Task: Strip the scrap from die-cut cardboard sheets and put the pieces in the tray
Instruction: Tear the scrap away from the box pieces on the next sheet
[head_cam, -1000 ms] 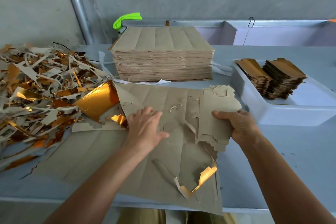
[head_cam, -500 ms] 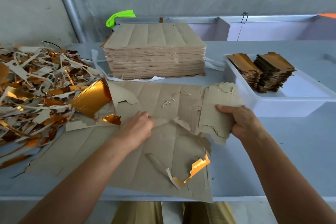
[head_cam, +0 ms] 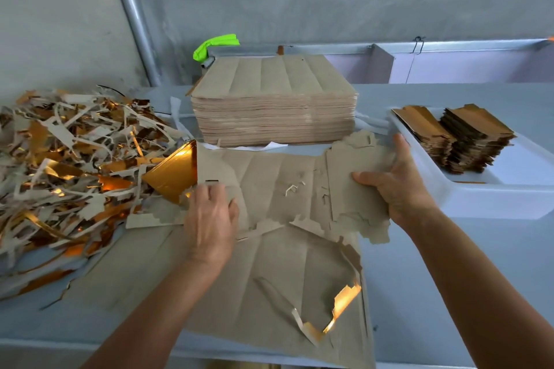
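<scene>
The bundle of freed brown die-cut cardboard pieces [head_cam: 356, 186] is at the right edge of the flat brown die-cut sheet [head_cam: 287, 249], just beside the white plastic tray [head_cam: 491, 204], and part of it appears not yet separated from the sheet. The right hand [head_cam: 398, 189] grips this bundle, thumb on top. The left hand [head_cam: 211, 219] lies on the sheet's left part with curled fingers; I cannot tell if it pinches the card or only presses it. To do this step well, I think the left hand should press firmly while the right pulls sideways, so the small joints break cleanly. Gold-faced finished stacks [head_cam: 458, 138] stand in the tray, a tall pile of uncut sheets [head_cam: 272, 99] behind, a gold-and-grey scrap heap [head_cam: 66, 171] left on the grey counter [head_cam: 449, 293].
</scene>
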Demonstrator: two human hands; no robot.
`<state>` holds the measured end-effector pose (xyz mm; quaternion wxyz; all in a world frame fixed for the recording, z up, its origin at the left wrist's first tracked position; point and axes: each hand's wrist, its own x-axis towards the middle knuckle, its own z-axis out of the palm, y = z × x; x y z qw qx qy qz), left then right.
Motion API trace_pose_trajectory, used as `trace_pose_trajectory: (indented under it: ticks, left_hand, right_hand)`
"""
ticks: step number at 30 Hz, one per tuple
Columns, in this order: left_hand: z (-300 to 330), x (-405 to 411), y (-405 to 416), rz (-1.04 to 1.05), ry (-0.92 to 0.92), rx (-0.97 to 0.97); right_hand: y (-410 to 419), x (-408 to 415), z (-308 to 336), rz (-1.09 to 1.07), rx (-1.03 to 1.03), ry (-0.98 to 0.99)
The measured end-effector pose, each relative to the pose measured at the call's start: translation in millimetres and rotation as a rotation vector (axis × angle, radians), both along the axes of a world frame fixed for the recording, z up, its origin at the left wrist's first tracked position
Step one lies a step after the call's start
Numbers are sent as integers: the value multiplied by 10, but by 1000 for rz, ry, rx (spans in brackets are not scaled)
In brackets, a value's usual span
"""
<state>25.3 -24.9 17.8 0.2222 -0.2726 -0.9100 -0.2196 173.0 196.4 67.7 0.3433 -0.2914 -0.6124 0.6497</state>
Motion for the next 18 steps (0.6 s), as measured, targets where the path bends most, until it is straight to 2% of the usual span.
trace_pose_trajectory:
  ticks: [3, 6, 8, 12, 16, 18]
  left_hand:
    - [91, -244, 37, 233, -266, -211]
    - [112, -417, 128, 235, -504, -269]
    - [72, -465, 155, 249, -596, -151]
    - [-15, -518, 156, 259, -555, 241]
    - [47, -523, 158, -23, -601, 588]
    - [165, -482, 183, -197, -777, 794]
  right_hand:
    - [-124, -141, -82, 30, -73, -51]
    - [-237, -258, -211, 45, -143, -71]
    - [-280, -301, -267, 56, -148, -59]
    - [-251, -312, -297, 87, -78, -67]
    - [-179, -308, -202, 52, 40, -111]
    - [-122, -305, -116, 14, 143, -195]
